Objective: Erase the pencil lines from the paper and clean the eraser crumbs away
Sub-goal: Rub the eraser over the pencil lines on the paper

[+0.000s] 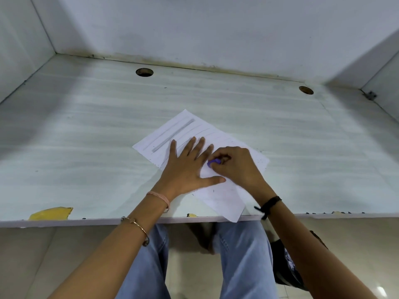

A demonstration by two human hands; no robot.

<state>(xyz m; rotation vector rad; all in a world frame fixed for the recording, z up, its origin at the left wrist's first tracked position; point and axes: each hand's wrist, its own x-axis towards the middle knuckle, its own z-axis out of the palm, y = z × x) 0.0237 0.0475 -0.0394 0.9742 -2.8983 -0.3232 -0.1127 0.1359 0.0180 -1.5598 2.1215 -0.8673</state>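
A white sheet of paper [224, 199] lies askew on the desk, its near corner hanging over the front edge. Faint pencil lines [194, 131] run across its far half. A grey pencil [173, 135] rests on the paper's far left part. My left hand [186, 169] lies flat on the sheet, fingers spread. My right hand [235, 167] is shut on a purple eraser [213, 162], which touches the paper just beside my left fingers. Small dark crumbs [260, 157] dot the paper's right edge.
The pale desk [86, 137] has two round cable holes [144, 72] [306, 90] near the back wall. Side panels close it in left and right. Yellow chipped patches [50, 213] mark the front edge. My knees show below the desk.
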